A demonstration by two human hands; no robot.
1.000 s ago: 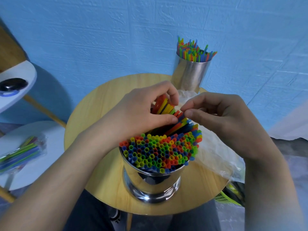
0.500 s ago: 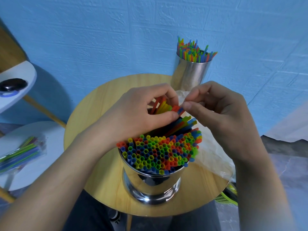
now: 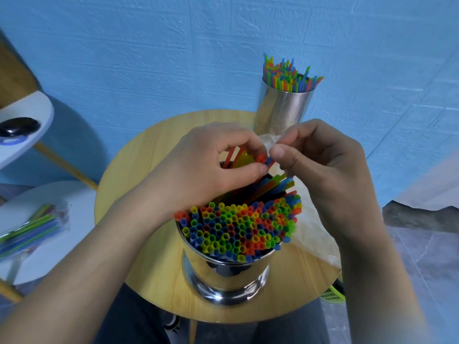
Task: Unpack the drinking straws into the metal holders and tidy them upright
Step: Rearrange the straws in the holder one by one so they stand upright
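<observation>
Over the last second both hands have risen a little above the holder, taking the tips of the held bunch up with them. On my feed the left hand (image 3: 206, 170) is curled round a small bunch of leaning straws (image 3: 244, 157), red, yellow and blue, with the thumb underneath and the fingers arched over the top. The right hand (image 3: 323, 170) has its thumb and bent forefinger pinched on the upper tips of that same bunch, right against the left fingertips. The bunch slants down into the far side of the near metal holder (image 3: 223, 274). The rest of that holder is packed with upright straws (image 3: 238, 229), their open ends facing me. It stands on the round wooden tabletop (image 3: 149, 244), towards the near edge. A crumpled clear wrapper (image 3: 313, 219) lies on the tabletop beneath my right wrist. At the far edge a second metal holder (image 3: 283, 108) stands full of straws, well apart from the first. Off to the left, a pack of straws (image 3: 29, 227) in clear plastic lies on a white side table (image 3: 74, 194).
</observation>
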